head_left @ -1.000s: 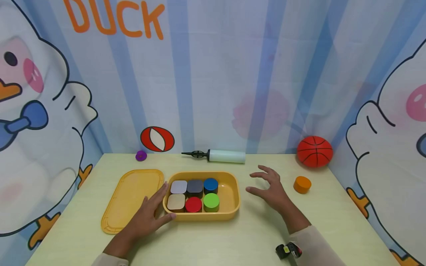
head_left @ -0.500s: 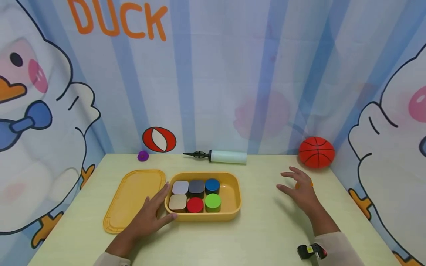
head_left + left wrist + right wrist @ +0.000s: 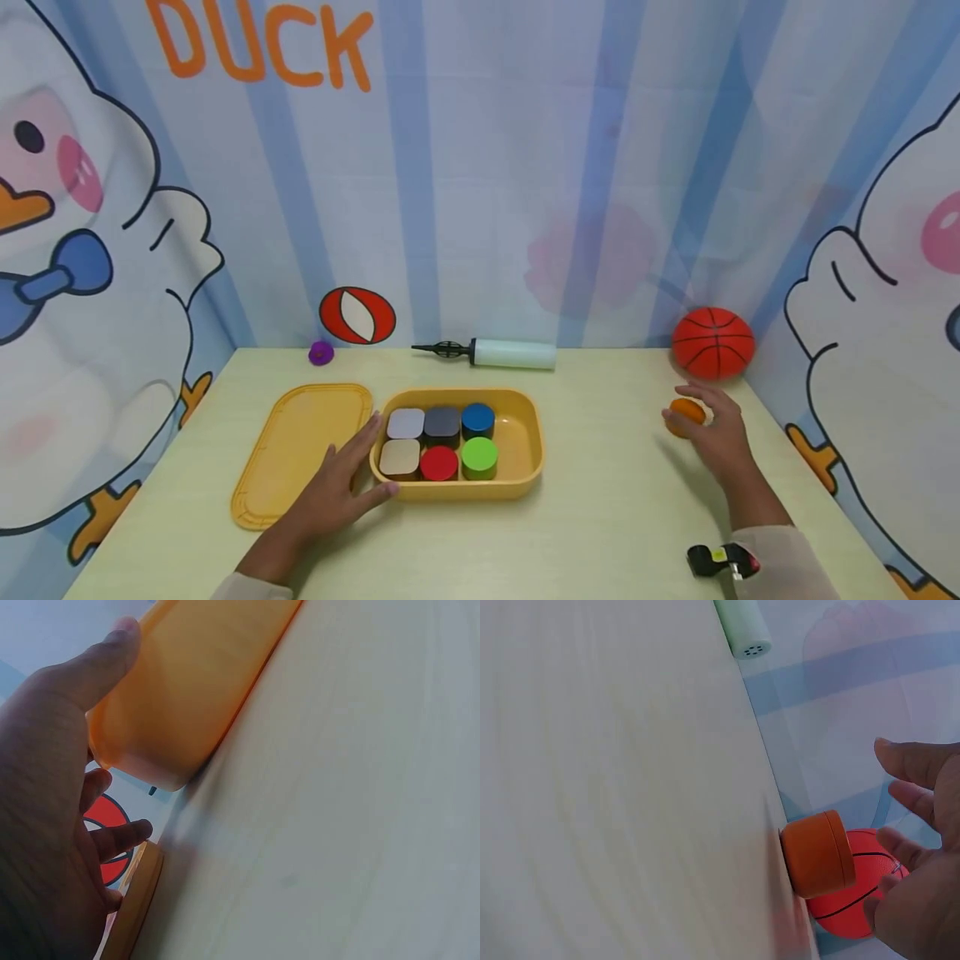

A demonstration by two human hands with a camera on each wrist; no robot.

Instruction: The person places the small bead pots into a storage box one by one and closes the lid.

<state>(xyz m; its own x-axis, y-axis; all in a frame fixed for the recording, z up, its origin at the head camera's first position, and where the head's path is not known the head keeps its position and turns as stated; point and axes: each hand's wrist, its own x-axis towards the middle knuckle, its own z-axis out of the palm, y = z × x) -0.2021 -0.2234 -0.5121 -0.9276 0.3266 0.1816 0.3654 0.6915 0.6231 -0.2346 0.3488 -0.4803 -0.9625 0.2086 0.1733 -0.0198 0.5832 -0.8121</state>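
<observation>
My left hand (image 3: 335,492) rests at the left end of a yellow box (image 3: 528,442), thumb on its front rim and straight fingers along its side. In the left wrist view the thumb touches the box wall (image 3: 187,682). Inside the box stand several small pots, square and round, including a blue one (image 3: 477,417), a red one (image 3: 438,463) and a green one (image 3: 479,457). My right hand (image 3: 723,433) is over a round orange pot (image 3: 684,414), thumb and fingers spread around it. In the right wrist view a gap shows between the fingers and the orange pot (image 3: 817,855).
A flat yellow lid (image 3: 300,450) lies left of the box. Behind the box lies a hand pump (image 3: 513,353) with a black nozzle. At the back are a red basketball (image 3: 712,342) and a small purple item (image 3: 321,352). A patterned cloth (image 3: 487,167) closes off the back.
My right hand has moved right, from beside the box to over the orange pot. My left hand stays at the box's left end.
</observation>
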